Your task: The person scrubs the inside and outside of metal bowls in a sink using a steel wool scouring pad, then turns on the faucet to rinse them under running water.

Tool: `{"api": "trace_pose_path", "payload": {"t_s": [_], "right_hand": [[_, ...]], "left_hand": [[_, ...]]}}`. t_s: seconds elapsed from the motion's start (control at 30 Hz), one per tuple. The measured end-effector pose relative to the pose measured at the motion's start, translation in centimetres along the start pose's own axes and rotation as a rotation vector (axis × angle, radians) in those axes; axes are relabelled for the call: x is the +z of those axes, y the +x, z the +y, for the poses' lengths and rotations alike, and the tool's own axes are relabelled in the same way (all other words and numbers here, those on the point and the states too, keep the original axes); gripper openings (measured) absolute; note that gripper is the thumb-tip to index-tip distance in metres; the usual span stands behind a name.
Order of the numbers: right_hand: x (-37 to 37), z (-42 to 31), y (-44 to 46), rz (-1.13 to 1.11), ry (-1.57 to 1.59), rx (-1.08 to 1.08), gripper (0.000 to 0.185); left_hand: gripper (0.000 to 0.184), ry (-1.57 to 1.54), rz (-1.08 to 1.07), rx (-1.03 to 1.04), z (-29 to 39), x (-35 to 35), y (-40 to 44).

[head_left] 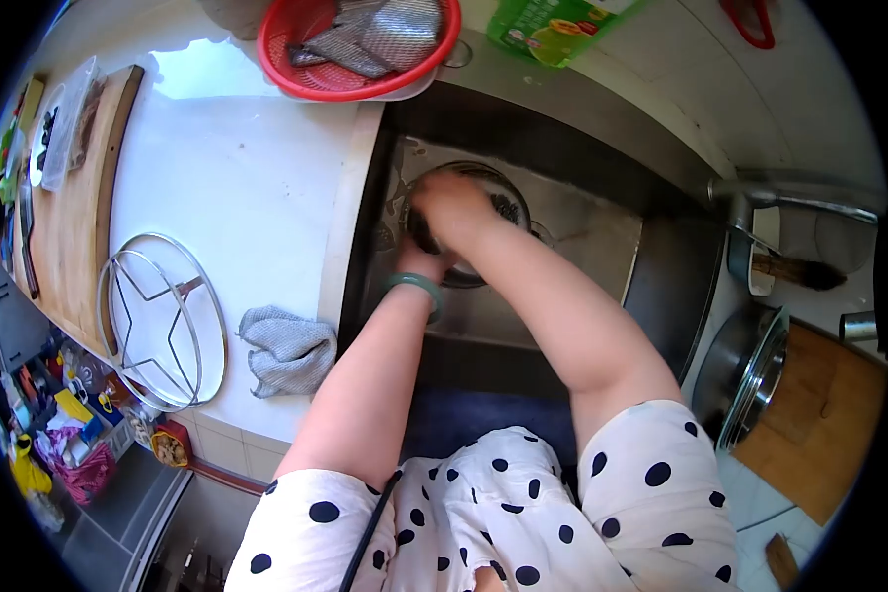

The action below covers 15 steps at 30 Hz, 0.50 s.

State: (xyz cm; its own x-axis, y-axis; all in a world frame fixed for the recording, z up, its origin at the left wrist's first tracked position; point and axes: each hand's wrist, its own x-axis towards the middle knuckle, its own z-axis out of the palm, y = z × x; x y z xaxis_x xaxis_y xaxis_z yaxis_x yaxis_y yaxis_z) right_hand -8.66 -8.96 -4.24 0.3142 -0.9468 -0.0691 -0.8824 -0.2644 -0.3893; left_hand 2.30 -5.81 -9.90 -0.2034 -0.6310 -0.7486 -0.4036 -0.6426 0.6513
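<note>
Both hands are low in the metal sink [592, 237], over a round dark-rimmed metal vessel [526, 192]. My right hand [452, 205] is blurred, its fingers curled downward and closed on something I cannot make out. Just below it is my left hand [422, 259], with a green bangle [419, 283] on that wrist; its fingers are hidden behind the right hand. A dark patch shows between the hands, too blurred to name.
A red colander [360, 96] of silvery fish pieces [402, 35] stands beyond the sink. On the left counter lie a grey cloth [288, 350], a wire star-shaped rack [163, 321] and a wooden board [89, 197]. The faucet [799, 197] and a metal pot [735, 370] are at right.
</note>
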Motion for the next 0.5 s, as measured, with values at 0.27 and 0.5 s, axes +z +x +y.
{"api": "trace_pose_path", "payload": {"t_s": [0.27,0.5], "right_hand": [[-1.2,0.4,1.4,-0.196,-0.204,-0.018,0.018],[-0.9,3.3,-0.6,-0.044,-0.006,0.127,0.009]], "left_hand": [[0.091,-0.009,0.053,0.023,0.6,0.4,-0.4],[0.086,0.004,0.195,-0.001,-0.5,1.0,-0.6]]}}
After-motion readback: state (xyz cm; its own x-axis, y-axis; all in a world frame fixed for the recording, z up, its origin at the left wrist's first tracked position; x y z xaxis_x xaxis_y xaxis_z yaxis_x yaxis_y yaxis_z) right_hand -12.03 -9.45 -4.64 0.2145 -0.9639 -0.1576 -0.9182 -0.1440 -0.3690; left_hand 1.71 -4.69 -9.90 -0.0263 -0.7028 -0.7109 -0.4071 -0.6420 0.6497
